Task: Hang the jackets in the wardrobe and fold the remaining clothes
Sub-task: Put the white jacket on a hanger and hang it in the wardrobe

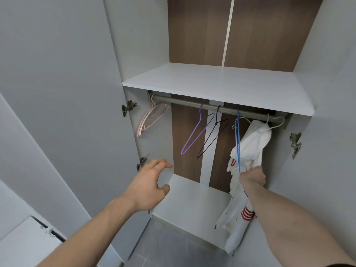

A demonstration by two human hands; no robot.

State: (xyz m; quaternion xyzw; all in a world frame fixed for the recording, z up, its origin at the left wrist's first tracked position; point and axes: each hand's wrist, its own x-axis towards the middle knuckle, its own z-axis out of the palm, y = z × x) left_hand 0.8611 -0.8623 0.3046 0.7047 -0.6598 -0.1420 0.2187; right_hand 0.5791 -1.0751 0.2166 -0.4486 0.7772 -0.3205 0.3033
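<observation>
The right hand (252, 176) is closed around a fold of the white jacket (250, 147), gripping the cloth low in the right part of the wardrobe (221, 81), with the thin blue hanger (238, 141) running down to just above its knuckles. The left hand (149, 186) holds nothing: its fingers are spread and loosely bent, thumb apart, hovering in front of the wardrobe's left side near the lower door hinge (141, 163). The jacket hangs from a white hanger (277, 124) at the right end of the grey rail (212, 107), its lower part with red stripes trailing down to the wardrobe floor. Further left on the rail hang a black hanger (213, 135) and a purple hanger (194, 137), and at the far left end a bunch of pink hangers (150, 118). A white shelf (217, 87) lies just above the rail.
</observation>
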